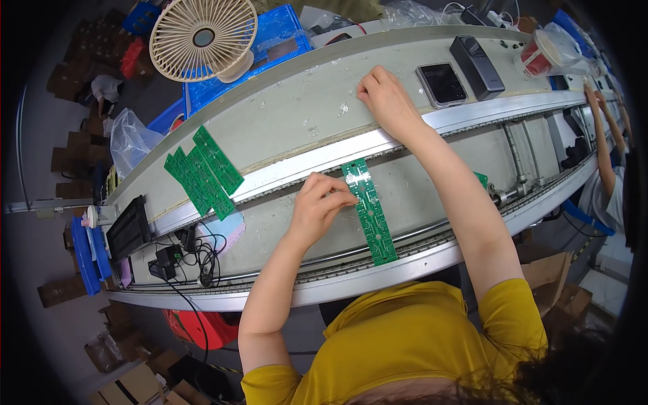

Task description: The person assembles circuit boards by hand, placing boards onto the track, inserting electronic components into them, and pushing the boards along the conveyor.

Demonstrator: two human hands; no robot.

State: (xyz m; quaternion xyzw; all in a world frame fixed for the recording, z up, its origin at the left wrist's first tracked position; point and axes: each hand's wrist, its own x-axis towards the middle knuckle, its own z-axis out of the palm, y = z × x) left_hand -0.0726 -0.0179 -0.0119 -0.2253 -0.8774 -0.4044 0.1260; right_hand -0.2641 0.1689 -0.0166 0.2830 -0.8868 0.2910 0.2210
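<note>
A long green circuit board (370,214) bridges the two chain rails of the conveyor in front of me. My left hand (320,208) is at the board's left edge, thumb and fingertips pinched together; whatever is between them is too small to name. Beyond the far rail, my right hand (389,101) reaches over the grey bench shelf with its fingers curled closed, and its fingertips are hidden from view. Small clear parts (344,109) lie scattered on the shelf just left of that hand. Several more green boards (202,172) rest together across the far rail at the left.
A phone (442,84) and a dark box-shaped device (476,67) lie right of my right hand. A beige fan (202,37) stands at the far left. Black adapters with cables (169,261) sit between the rails. Another person's arm (601,131) reaches in at the right.
</note>
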